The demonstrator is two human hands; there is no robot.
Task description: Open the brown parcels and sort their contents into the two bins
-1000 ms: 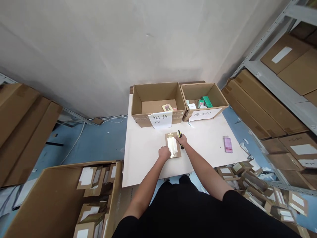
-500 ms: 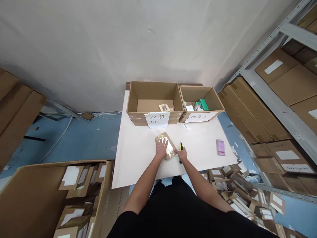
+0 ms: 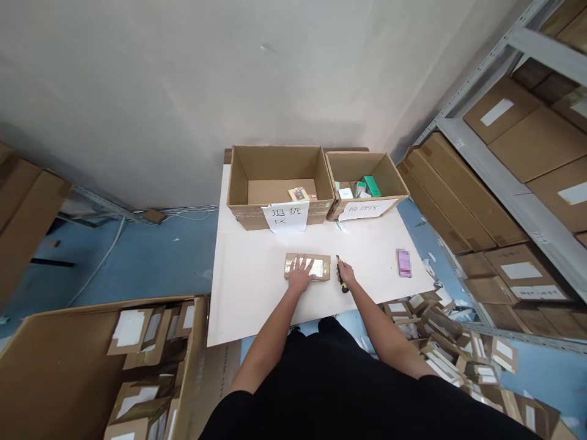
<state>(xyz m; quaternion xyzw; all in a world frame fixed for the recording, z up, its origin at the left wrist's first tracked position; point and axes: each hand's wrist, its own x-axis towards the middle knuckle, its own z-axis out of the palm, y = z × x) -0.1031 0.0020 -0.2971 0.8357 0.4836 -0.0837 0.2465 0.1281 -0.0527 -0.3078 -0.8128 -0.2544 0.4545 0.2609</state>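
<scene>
with fingers [image 3: 303, 263] spread apart, resting the left hand [image 3: 300, 278] on top of a taped cardboard parcel [image 3: 326, 269] in the head view, not closing round it. curling the fingers of the right hand [image 3: 347, 274] round a black-and-yellow cutter knife [image 3: 343, 287], just beside the parcel's right end and seemingly not touching it. seeing the parcel lying crosswise on the white table [image 3: 250, 287], in front of the larger open carton [image 3: 275, 162], showing a white label [image 3: 318, 267] upward. judging by the slim cardboard, probably handling as light and fairly stiff, perhaps giving a little under hard pressing in the middle. likely proving slick along the shiny tape [image 3: 290, 262] and sliding easily over the smooth tabletop without a steadying palm. not showing the contents, so leaving fragility impossible to tell. calling, at a guess, for a hold across the two long edges, keeping off the tape. leaving a blurred purple thing [image 3: 404, 264] well apart, toward the table's right side.
</scene>
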